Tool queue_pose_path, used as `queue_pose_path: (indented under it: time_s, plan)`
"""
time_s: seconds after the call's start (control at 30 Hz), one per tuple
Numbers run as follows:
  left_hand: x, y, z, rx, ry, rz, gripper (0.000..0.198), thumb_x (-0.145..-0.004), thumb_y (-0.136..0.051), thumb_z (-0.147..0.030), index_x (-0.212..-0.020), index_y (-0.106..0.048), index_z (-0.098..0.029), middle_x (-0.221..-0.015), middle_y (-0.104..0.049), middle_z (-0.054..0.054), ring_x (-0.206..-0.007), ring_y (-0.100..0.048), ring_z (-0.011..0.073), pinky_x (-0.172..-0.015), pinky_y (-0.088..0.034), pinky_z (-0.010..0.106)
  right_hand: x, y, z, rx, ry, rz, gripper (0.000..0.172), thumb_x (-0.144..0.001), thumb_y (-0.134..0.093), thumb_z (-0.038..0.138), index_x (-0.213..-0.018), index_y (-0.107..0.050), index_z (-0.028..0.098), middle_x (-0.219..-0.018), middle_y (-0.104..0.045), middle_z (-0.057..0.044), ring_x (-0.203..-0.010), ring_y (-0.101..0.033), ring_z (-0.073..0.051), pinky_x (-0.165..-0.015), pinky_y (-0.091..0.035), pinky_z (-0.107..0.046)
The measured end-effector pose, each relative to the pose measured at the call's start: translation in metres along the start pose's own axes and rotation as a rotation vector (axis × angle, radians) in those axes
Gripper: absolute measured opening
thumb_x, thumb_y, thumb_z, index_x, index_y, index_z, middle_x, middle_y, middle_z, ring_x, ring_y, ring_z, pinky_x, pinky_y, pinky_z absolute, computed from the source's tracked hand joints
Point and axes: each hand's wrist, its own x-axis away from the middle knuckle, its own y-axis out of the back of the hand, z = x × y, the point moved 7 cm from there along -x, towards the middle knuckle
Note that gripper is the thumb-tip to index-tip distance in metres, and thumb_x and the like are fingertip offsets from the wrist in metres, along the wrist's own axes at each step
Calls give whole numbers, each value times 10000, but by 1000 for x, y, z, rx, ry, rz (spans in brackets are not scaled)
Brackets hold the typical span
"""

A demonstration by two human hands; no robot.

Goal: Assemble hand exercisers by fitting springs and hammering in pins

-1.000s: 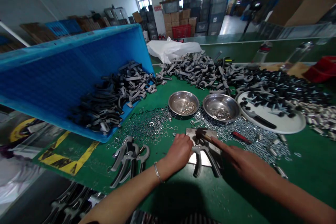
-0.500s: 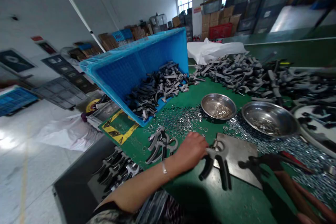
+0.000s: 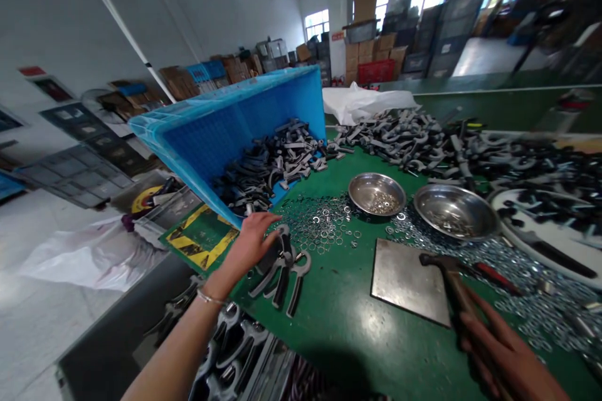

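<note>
While the right hand (image 3: 505,344) grasps the hammer (image 3: 454,285), the left hand (image 3: 254,241), its hold unclear, may scatter grey tools (image 3: 282,287) by brushing.

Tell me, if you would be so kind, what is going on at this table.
A person's right hand grips a hammer, its head over the edge of a metal plate. The left hand is at a small group of gray-and-black handled pieces; whether it grips one, I cannot tell. Two metal bowls of small parts stand beyond the plate.
</note>
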Motion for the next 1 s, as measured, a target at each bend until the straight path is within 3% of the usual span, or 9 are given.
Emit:
queue_pose_path:
  time_s: [0.07, 0.13, 0.23, 0.33, 0.43, 0.57, 0.67, 0.87, 1.0]
  plan:
    - [-9, -28, -57, 56, -107, -60, 254, -980, -464, -234, -1142, -660, -224, -1143, -666, 70, -1125, -580, 202, -1033, -425, 364, -18, 3, 16, 359, 79, 25, 808, -852, -452, 720, -1497, -431, 233, -773, -765, -113, -665, -730, -369, -666, -579, -540]
    - [-22, -81, -104, 43, -202, 125, 259, -959, -468, -157, -1083, -684, -224, -1070, -666, 64, -1021, -610, 183, -939, -471, 311, -27, 6, 23, 623, 144, 39, 756, -878, -390, 725, -1478, -466, 271, -832, -777, -134, -756, -734, -417, -739, -547, -613]
    - [-44, -144, -127, -158, -113, 253, 245, -915, -474, -102, -1002, -692, -171, -1038, -655, 106, -1007, -605, 220, -909, -470, 333, -19, 18, 18, 582, 187, 58, 634, -933, -360, 647, -1427, -528, 287, -1153, -747, -128, -992, -717, -383, -879, -536, -561]
    - [-59, -171, -129, -171, -98, 267, 273, -886, -409, -55, -895, -668, -140, -994, -650, 136, -974, -604, 244, -902, -463, 366, 1, 54, -3, 433, 212, -35, 515, -957, -384, 544, -1309, -628, 259, -1306, -680, -74, -1156, -656, -309, -1025, -481, -466]
    - [-69, -180, -118, -143, -133, 278, 285, -880, -362, -63, -858, -636, -139, -962, -639, 144, -934, -602, 262, -884, -462, 400, 13, 120, -42, 391, 124, -230, 457, -933, -431, 500, -1211, -675, 232, -1213, -725, -82, -1068, -691, -301, -977, -513, -441]
    - [-73, -185, -99, -109, -153, 317, 251, -906, -373, -175, -892, -623, -164, -963, -641, 130, -920, -606, 271, -875, -472, 389, 8, 225, -100, 323, -146, -470, 486, -931, -394, 428, -1236, -638, 140, -969, -762, -112, -702, -720, -259, -637, -575, -366]
    - [-68, -182, -96, 31, -134, 306, 286, -917, -397, -304, -1004, -646, -194, -1025, -663, 113, -963, -627, 276, -906, -488, 392, -19, 280, -114, 352, -194, -592, 444, -937, -378, 313, -1206, -641, 77, -939, -748, -147, -657, -696, -237, -661, -552, -366]
    - [-42, -175, -112, 269, -20, 289, 339, -883, -505, -511, -980, -688, -243, -1043, -716, 50, -962, -664, 265, -917, -508, 377, -93, 313, -98, 372, -156, -678, 249, -931, -621, 310, -1122, -647, 152, -1226, -642, -97, -1085, -620, -236, -953, -482, -450]
    - [-25, -168, -126, 440, 102, 260, 343, -828, -587, -533, -955, -689, -232, -988, -733, 41, -920, -679, 265, -873, -520, 372, -98, 311, -89, 272, -155, -670, 241, -910, -634, 348, -986, -650, 120, -1079, -678, -137, -1000, -641, -259, -906, -482, -448]
